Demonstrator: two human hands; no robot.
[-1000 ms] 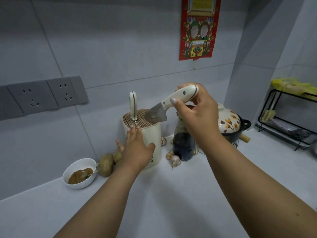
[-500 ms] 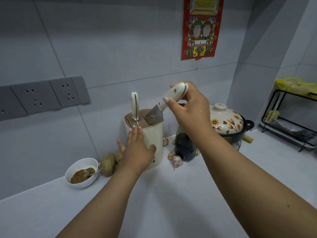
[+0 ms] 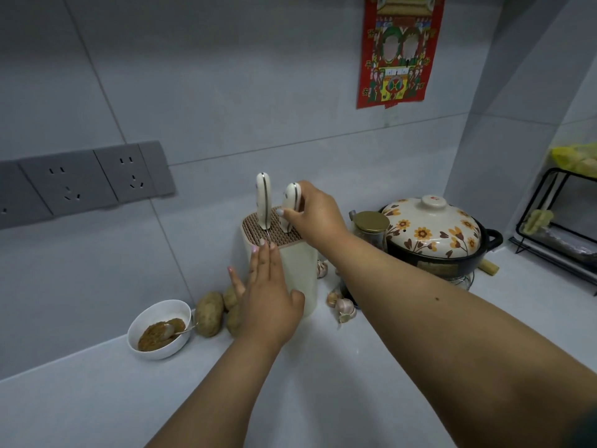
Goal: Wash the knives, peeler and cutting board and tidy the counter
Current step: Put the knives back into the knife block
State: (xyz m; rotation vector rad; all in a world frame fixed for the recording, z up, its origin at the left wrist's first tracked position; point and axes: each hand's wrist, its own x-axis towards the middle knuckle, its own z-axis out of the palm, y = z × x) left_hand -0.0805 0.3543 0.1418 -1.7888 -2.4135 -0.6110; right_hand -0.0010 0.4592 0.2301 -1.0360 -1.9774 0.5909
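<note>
A white-handled knife [image 3: 292,202], its blade sunk upright in the knife holder [image 3: 298,270] on the counter [image 3: 97,399], is gripped at the handle by the right hand [image 3: 315,215]. The holder's front is steadied by the left hand [image 3: 268,295], fingers straight and flat. A second knife [image 3: 263,198] stands just beside the first.

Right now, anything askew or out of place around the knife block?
Mostly tidy: both knives sit upright in the knife block, the right hand gripping one handle. Loose garlic bulbs and potatoes lie scattered at its base, and a spoon sits in the bowl of brown paste.
</note>
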